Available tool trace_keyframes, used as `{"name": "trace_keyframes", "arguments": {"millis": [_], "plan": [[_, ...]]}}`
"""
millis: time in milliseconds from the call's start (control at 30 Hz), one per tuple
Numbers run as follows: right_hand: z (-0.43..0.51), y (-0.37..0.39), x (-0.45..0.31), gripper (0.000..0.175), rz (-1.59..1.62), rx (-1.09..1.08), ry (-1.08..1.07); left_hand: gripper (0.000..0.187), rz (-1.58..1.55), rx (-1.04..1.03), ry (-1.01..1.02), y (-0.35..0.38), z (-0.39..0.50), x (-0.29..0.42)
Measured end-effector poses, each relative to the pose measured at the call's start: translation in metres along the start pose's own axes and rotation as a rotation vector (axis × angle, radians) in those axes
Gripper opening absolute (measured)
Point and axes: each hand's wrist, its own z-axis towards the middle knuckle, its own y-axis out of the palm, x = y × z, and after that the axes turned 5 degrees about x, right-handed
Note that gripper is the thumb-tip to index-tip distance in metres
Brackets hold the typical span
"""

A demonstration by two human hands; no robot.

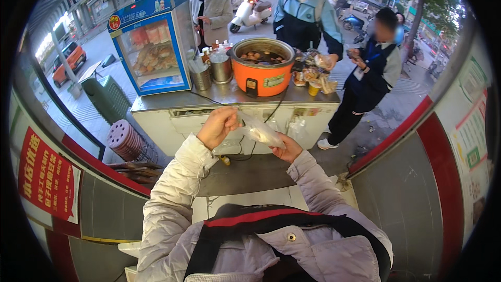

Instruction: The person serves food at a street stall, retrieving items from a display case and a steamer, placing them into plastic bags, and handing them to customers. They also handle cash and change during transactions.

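Note:
A translucent plastic bag with a pale item inside is held between my two hands, in front of the counter. My left hand pinches the bag's upper left end, fingers curled. Its lower right end, around the pale item, rests in my right hand. Beyond the hands, an orange electric cooker stands on the metal counter, lid off, with eggs in dark liquid. A glass-fronted warming cabinet with wrapped food stands to its left. Metal canisters and sauce bottles stand between them.
Bagged foods and a yellow cup lie at the counter's right end, where a person reaches in. Two other people stand beyond the counter. Stacked stools are at left. Power cords hang down the counter's front.

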Motion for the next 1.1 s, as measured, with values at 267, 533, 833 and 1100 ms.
{"name": "trace_keyframes", "arguments": {"millis": [267, 533, 833, 1100], "plan": [[0.161, 0.017, 0.016, 0.024, -0.105, 0.252, 0.125, 0.032, 0.106, -0.065, -0.04, -0.093, 0.119, 0.047], [0.231, 0.053, 0.042, 0.012, -0.445, 0.269, 0.139, 0.012, 0.619, 0.114, 0.197, -0.214, 0.282, 0.14], [0.273, 0.065, -0.005, 0.024, -0.467, 0.329, 0.065, 0.02, 0.162, 0.303, 0.137, -0.317, 0.481, 0.225], [0.341, 0.072, -0.055, 0.013, -0.608, 0.102, 0.008, 0.022, 0.034, 0.223, 0.054, -0.354, 0.57, 0.231]]}}
